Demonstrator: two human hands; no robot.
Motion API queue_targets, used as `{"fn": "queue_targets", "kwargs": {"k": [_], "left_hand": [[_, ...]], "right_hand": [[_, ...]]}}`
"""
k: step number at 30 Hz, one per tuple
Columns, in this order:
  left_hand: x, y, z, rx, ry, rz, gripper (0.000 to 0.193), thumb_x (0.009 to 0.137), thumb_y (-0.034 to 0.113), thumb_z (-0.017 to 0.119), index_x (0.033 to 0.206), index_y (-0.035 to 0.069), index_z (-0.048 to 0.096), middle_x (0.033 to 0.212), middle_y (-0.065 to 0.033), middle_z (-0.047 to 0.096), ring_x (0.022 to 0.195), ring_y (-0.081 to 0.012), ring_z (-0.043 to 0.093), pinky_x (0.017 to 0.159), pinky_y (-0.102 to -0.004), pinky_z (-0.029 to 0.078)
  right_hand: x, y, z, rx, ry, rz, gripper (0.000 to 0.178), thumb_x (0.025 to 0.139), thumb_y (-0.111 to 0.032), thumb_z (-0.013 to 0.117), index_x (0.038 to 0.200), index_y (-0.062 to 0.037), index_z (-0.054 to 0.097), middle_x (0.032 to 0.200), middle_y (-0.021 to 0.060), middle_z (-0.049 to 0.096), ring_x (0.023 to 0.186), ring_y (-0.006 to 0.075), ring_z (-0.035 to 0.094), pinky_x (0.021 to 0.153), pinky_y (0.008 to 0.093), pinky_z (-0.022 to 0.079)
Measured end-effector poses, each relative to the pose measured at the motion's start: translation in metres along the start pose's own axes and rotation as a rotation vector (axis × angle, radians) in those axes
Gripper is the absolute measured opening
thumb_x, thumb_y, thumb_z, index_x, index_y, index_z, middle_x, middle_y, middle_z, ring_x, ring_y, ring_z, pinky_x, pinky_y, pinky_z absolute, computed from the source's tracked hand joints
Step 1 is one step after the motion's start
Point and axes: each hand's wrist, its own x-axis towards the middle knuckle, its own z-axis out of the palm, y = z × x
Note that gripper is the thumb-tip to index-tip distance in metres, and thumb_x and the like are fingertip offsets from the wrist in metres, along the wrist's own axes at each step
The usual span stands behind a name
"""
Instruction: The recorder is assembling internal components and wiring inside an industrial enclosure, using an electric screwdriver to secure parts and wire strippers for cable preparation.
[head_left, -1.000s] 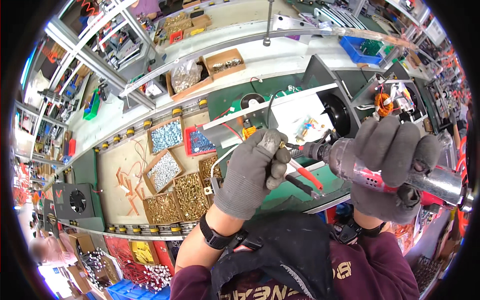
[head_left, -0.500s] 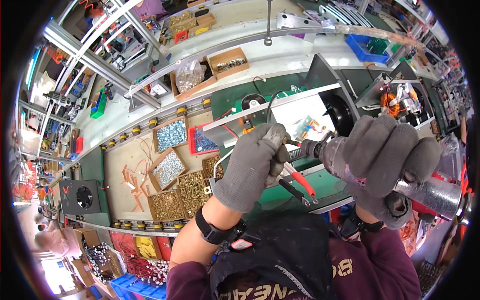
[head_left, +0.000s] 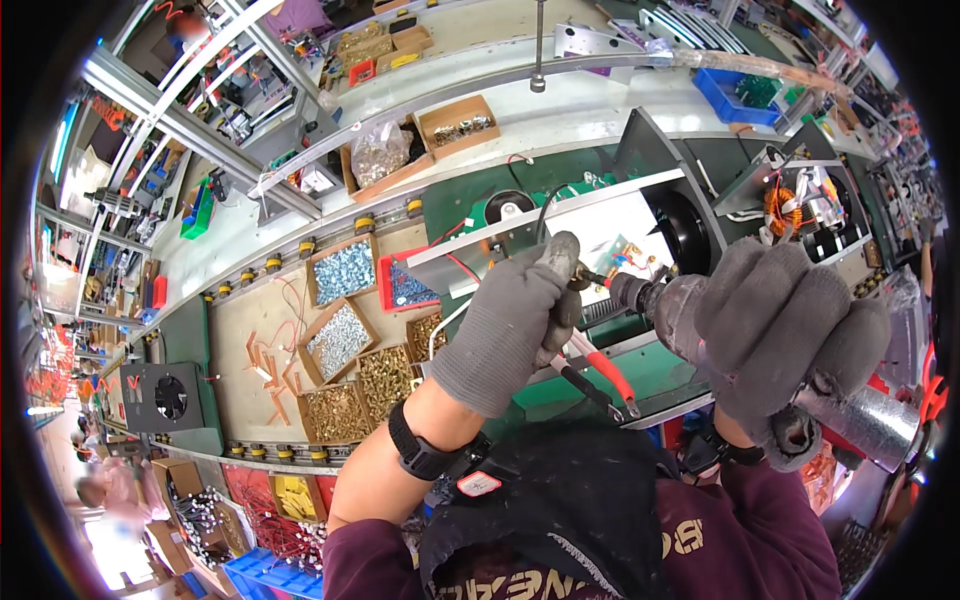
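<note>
My right hand, in a grey glove, is closed around a power screwdriver with a silver body. Its dark nose points left at my left hand. That gloved hand is closed, thumb and fingers pinched at the bit's tip; what lies between them is too small to make out. Both hands are over an open metal chassis with a white inner panel, a black round part and small wired parts. A red cable and a black cable with metal lugs hang below my left hand.
Left of the chassis stand cardboard trays of brass-coloured fasteners and silver screws, with a red bin of blue-looking pieces. A second open unit with a copper coil is at right. A black fan panel lies far left.
My left hand has shifted slightly right. The screwdriver and my right hand have also moved a little right, and the red and black cable ends have swung slightly right and down.
</note>
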Motion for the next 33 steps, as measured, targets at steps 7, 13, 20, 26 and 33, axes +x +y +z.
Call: {"fn": "queue_targets", "kwargs": {"k": [7,13,20,26,33], "left_hand": [[0.015,-0.001,-0.011,0.167,-0.208,0.274,0.049,0.092,0.052,0.041,0.094,0.005,0.055,0.058,0.0020,0.043,0.044,-0.0047,0.035,0.038,-0.0196,0.026],[0.088,-0.002,-0.047,1.116,0.142,0.128,0.040,0.080,0.040,0.061,0.086,0.001,0.065,0.068,-0.0115,0.060,0.065,-0.0190,0.059,0.063,-0.0314,0.046],[0.117,0.015,-0.053,1.123,0.192,0.354,0.027,0.078,0.029,0.058,0.090,0.007,0.066,0.080,-0.0149,0.064,0.072,-0.0277,0.062,0.069,-0.0370,0.049],[0.091,0.067,-0.084,1.536,0.481,0.947,0.024,0.077,0.021,0.064,0.101,0.017,0.064,0.091,-0.0089,0.063,0.079,-0.0243,0.063,0.068,-0.0338,0.048],[0.046,-0.001,-0.010,1.458,-0.823,0.718,0.030,0.063,0.031,0.075,0.088,0.016,0.070,0.081,-0.0064,0.052,0.078,-0.0237,0.054,0.065,-0.0348,0.043]], "right_hand": [[-0.007,0.001,-0.009,0.036,0.035,-0.001,0.032,0.073,-0.028,0.065,0.095,-0.0160,0.044,0.080,-0.0006,0.044,0.074,0.0142,0.041,0.060,0.0271,0.033],[-0.034,-0.011,-0.018,-0.070,0.281,0.104,0.031,0.076,-0.035,0.059,0.091,-0.0127,0.044,0.080,0.0014,0.036,0.075,0.0172,0.035,0.062,0.0312,0.034],[-0.038,-0.030,-0.034,-0.014,0.466,0.209,0.037,0.071,-0.039,0.062,0.082,-0.0097,0.043,0.083,0.0021,0.033,0.078,0.0186,0.035,0.061,0.0361,0.038],[-0.046,-0.033,-0.070,-0.391,0.507,-0.040,0.031,0.085,-0.030,0.052,0.095,-0.0012,0.052,0.091,0.0150,0.060,0.079,0.0248,0.060,0.068,0.0339,0.051],[-0.042,-0.042,-0.071,-0.241,0.597,-0.068,0.033,0.085,-0.030,0.052,0.102,-0.0018,0.053,0.087,0.0080,0.060,0.079,0.0211,0.058,0.069,0.0349,0.049]]}}
